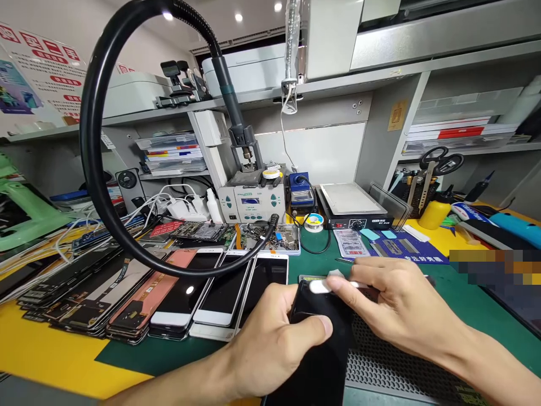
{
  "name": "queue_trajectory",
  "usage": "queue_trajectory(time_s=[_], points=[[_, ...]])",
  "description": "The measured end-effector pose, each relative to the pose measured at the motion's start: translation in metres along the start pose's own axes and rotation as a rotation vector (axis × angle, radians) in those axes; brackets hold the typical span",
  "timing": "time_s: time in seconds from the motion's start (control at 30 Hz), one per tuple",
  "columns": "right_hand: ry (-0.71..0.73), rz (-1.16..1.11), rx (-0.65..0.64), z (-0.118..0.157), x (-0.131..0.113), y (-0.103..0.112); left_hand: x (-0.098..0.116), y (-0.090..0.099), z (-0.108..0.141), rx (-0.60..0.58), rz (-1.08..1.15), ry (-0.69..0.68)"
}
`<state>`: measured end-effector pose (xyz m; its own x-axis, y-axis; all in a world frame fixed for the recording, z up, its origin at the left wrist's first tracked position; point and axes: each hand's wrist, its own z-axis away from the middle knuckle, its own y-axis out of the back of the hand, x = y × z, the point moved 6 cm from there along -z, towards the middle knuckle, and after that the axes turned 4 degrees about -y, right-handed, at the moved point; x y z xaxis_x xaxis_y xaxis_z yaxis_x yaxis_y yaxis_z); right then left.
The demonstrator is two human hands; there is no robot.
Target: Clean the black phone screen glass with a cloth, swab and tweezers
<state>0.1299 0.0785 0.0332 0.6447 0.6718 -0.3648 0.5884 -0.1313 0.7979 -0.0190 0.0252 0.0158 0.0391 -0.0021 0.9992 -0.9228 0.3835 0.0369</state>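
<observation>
My left hand is closed around a black phone, with its thumb lying across the dark screen. The phone is tilted, and its lower end runs out of the picture. At its top edge, my right hand pinches a white pry stick with a rounded tip, which lies against the phone's top corner. A small greyish piece shows by the right fingertips; I cannot make out what it is. Below both hands lies a grey perforated repair mat.
White-framed phones and stacked phone screens lie to the left. Behind stand a hot-air station, a heating plate and a parts tray. A thick black hose loops across the left. Scissors stand at right.
</observation>
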Motion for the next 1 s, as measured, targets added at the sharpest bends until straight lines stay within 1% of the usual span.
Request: queue_trajectory(time_s=[0.07,0.13,0.2,0.27,0.37,0.47,0.57,0.63,0.83,0.93,1.0], points=[[-0.019,0.074,0.059,-0.002,0.006,0.005,-0.002,-0.001,0.002,-0.012,0.005,0.020],[-0.075,0.091,0.077,-0.003,0.013,0.009,-0.003,-0.003,0.002,-0.021,0.024,0.024],[-0.134,0.034,0.068,-0.003,0.016,0.012,-0.001,-0.003,0.002,-0.014,0.036,0.019],[-0.151,-0.034,0.068,-0.002,0.015,0.014,-0.001,-0.003,0.002,-0.011,0.038,0.026],[-0.078,-0.077,0.046,0.000,0.005,0.014,0.002,-0.003,0.003,-0.021,0.043,0.017],[0.049,-0.068,0.012,0.002,-0.003,0.013,0.006,-0.003,0.004,-0.034,0.011,-0.025],[0.169,-0.056,0.053,0.003,-0.008,0.017,0.007,-0.003,0.004,-0.048,-0.056,-0.026],[0.207,-0.042,0.100,0.004,-0.009,0.021,0.006,-0.005,0.004,-0.071,-0.086,-0.012],[0.237,0.006,0.158,0.004,-0.013,0.022,-0.001,-0.008,0.004,-0.118,-0.143,0.018],[0.181,0.073,0.202,0.002,-0.012,0.022,-0.002,-0.009,0.005,-0.110,-0.143,0.037],[0.118,0.084,0.192,0.001,-0.009,0.021,-0.002,-0.010,0.005,-0.101,-0.133,0.042]])
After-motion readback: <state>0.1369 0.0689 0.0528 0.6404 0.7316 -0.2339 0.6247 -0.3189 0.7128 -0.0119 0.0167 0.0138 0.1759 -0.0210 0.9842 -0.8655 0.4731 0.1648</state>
